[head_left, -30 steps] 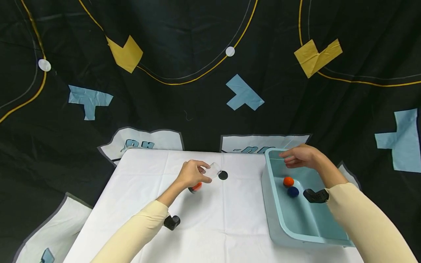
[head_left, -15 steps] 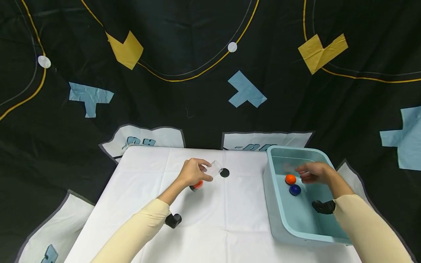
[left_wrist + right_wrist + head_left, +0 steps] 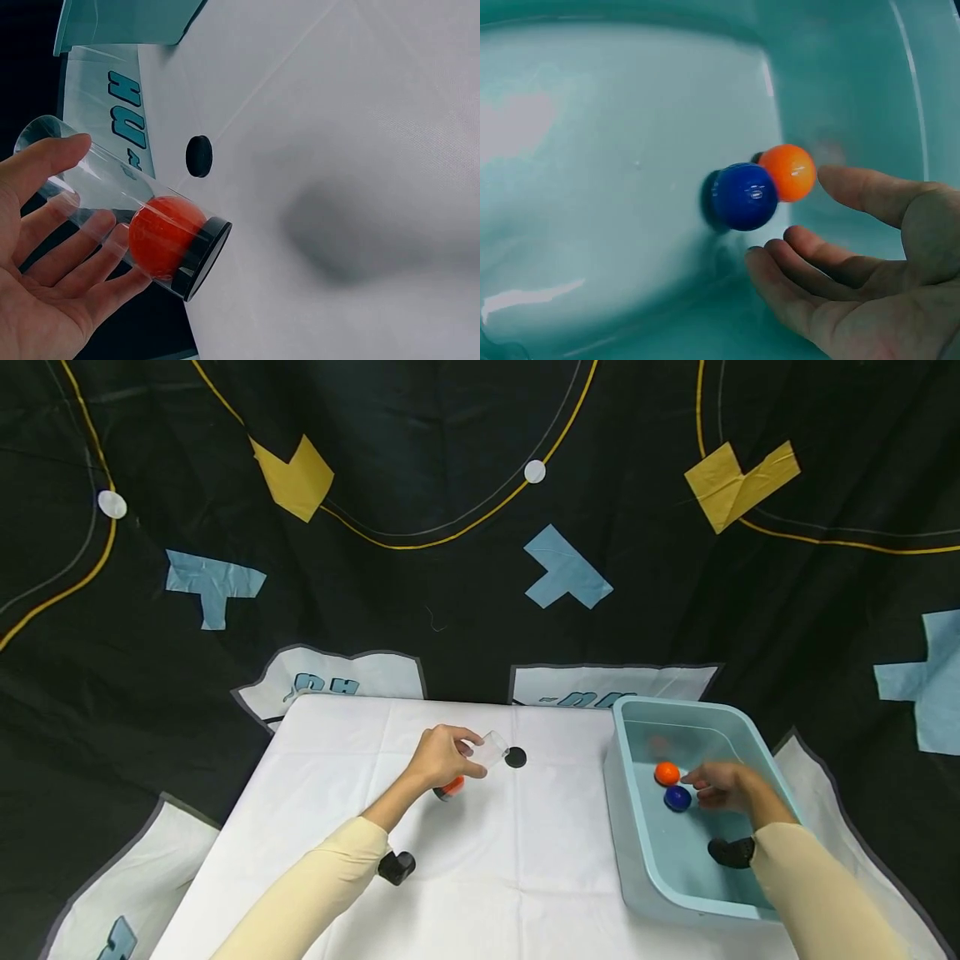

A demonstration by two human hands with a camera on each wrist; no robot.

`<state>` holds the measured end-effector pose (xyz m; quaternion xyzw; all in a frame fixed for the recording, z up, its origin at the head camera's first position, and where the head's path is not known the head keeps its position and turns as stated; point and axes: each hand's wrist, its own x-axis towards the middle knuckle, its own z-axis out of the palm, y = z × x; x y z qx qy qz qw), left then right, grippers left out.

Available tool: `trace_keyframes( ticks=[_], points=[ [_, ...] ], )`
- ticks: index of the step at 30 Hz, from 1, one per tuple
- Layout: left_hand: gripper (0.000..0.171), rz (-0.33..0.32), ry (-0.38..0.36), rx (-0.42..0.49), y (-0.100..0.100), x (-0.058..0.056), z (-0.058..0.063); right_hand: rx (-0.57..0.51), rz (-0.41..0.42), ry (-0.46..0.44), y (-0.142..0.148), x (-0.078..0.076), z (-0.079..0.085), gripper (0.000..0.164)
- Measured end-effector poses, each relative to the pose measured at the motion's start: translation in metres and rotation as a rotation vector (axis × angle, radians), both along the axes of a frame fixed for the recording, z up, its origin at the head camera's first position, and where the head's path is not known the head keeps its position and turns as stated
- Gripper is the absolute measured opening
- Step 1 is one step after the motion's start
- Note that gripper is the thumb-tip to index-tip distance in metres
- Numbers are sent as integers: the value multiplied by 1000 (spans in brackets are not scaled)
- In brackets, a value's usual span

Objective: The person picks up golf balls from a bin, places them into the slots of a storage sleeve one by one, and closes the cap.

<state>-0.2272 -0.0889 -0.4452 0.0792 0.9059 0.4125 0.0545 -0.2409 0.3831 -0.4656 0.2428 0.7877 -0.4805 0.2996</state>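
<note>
My left hand (image 3: 442, 758) grips a clear plastic tube (image 3: 112, 184) above the white table, tilted, with its open end away from the palm. An orange-red ball (image 3: 166, 236) rests inside against a black cap (image 3: 202, 259) closing the tube's lower end. A loose black cap (image 3: 515, 757) lies on the table close to the tube. Inside the pale teal bin (image 3: 637, 852), my right hand (image 3: 723, 789) reaches toward an orange ball (image 3: 789, 172) and a blue ball (image 3: 745, 196), which lie side by side. Its fingers are relaxed and apart from both balls.
The white tablecloth (image 3: 465, 877) covers the table, and the bin stands on its right side with raised walls. Behind the table hangs a black cloth (image 3: 420, 602) with yellow and light blue patches.
My right hand has lowered from the bin's far rim into the bin, ending beside the two balls. The left hand keeps its hold on the tube, nearly still.
</note>
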Motion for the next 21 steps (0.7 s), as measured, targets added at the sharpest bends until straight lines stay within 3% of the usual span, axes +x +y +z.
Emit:
trace_keyframes(
  ticks=[13,21],
  points=[
    [42,14,-6,-11,-1,0,-2,17,-129,-24,-3,0,-16,63],
    [43,23,1,-2,-2,-1,-3,-12,-98,-1,-2,2,-26,60]
  ],
)
